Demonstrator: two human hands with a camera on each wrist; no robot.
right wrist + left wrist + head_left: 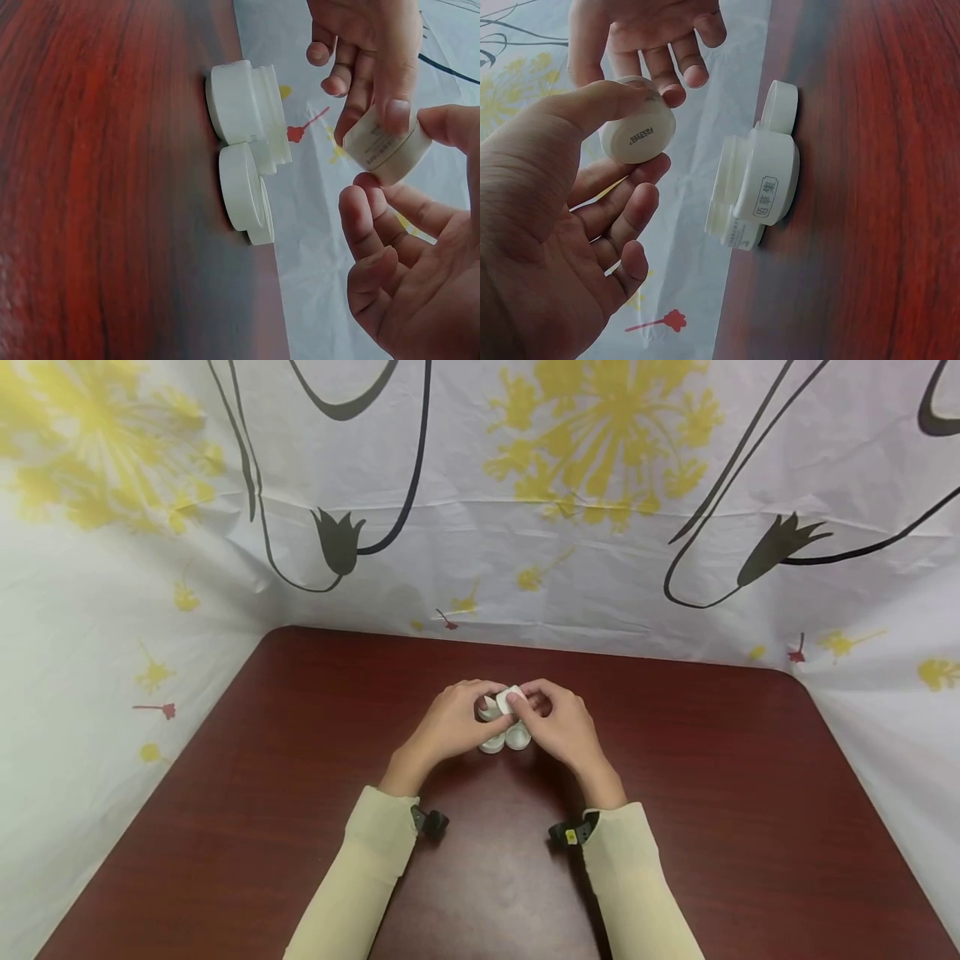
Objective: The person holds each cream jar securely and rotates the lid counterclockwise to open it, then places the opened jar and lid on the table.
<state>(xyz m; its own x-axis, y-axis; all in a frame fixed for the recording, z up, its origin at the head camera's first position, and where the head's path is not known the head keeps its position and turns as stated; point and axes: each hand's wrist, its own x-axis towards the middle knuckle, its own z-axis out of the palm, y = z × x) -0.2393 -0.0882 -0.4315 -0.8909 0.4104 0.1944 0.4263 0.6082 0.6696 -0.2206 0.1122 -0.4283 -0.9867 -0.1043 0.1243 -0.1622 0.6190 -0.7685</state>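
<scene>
Between both hands, above the table, is a small white cream jar (511, 698). In the left wrist view its base, with dark printed characters, faces the camera. My left hand (452, 720) grips the jar's body, thumb over its side and fingers beneath. My right hand (564, 727) pinches the other end, where a seam circles the jar (384, 148). Below the hands, an open white jar (769, 180) with Chinese lettering stands on the table. A second, smaller open jar (739, 234) is beside it. A white lid (238, 187) lies close against them.
The dark red wooden table (225, 777) spreads out around the hands. A white cloth (465, 552) with yellow and grey flower prints hangs behind and at both sides. Each wrist wears a small black camera (431, 823).
</scene>
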